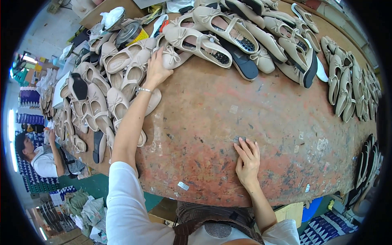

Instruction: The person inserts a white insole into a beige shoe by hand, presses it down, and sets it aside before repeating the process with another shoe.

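Observation:
My left hand (158, 70) reaches to the far left of the table, fingers stretched out and thumb apart. It lies against the toe of a beige flat shoe (174, 59) with a small bow; how firmly it touches I cannot tell. Beige strapped flats (132, 57) are heaped left of that hand. Directly beyond it, another beige Mary Jane flat (196, 43) rests on the pile with its dark-patterned lining showing. My right hand (248, 161) rests on the worn table (204, 122) near the front edge, fingers extended, holding nothing.
More beige flats (343, 77) stand in rows at the right, with dark-lined ones (366, 161) nearer. A round metal tin (130, 33) and a clear bowl (113, 18) sit among the shoes at the back left. At the far left is another person (45, 159).

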`<control>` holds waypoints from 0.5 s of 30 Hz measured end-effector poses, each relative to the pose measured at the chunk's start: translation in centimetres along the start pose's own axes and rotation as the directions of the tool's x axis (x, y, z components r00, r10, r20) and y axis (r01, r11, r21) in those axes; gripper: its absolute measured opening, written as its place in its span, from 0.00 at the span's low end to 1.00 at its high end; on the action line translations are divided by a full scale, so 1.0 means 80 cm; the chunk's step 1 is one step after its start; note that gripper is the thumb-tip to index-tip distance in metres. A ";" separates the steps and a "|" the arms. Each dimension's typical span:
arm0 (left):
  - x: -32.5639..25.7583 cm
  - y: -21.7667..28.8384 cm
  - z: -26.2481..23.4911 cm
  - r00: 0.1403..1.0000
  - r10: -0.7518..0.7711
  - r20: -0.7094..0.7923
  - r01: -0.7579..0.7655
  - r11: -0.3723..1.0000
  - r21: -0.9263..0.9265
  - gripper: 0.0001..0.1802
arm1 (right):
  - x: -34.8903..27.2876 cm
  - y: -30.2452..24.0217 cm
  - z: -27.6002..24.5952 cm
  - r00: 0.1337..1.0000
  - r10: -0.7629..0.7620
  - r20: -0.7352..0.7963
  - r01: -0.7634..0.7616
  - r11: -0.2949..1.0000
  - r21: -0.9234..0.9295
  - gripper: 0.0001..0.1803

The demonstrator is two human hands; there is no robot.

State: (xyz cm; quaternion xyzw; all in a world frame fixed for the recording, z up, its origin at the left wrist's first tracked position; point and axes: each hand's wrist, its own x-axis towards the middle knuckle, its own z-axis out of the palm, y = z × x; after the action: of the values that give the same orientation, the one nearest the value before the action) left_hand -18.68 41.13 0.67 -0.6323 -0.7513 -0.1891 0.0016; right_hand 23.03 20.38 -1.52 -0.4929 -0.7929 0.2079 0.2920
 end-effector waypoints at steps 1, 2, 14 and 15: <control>-0.004 -0.013 0.004 0.999 0.024 -0.033 -0.024 1.000 -0.015 0.51 | 0.000 -0.001 0.002 1.000 0.004 -0.010 -0.004 1.000 0.004 0.24; -0.009 -0.023 -0.001 0.992 0.020 -0.127 -0.039 0.988 -0.147 0.42 | 0.001 -0.007 0.001 1.000 0.011 -0.001 -0.011 1.000 0.005 0.24; -0.054 -0.148 -0.261 0.840 -0.370 0.397 0.340 -0.211 -0.917 0.14 | 0.006 -0.003 -0.005 1.000 0.018 -0.009 -0.018 1.000 -0.002 0.23; -0.079 -0.192 -0.299 0.892 -0.280 0.356 0.305 -0.209 -0.929 0.17 | 0.006 -0.005 -0.004 1.000 0.016 0.000 -0.016 0.999 0.038 0.23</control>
State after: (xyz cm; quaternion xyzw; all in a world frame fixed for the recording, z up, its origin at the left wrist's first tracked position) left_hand -37.67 26.33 17.02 -0.2257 -0.4791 -0.6714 -0.5185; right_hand 22.78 20.67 -0.93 -0.4936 -0.7848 0.2253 0.2997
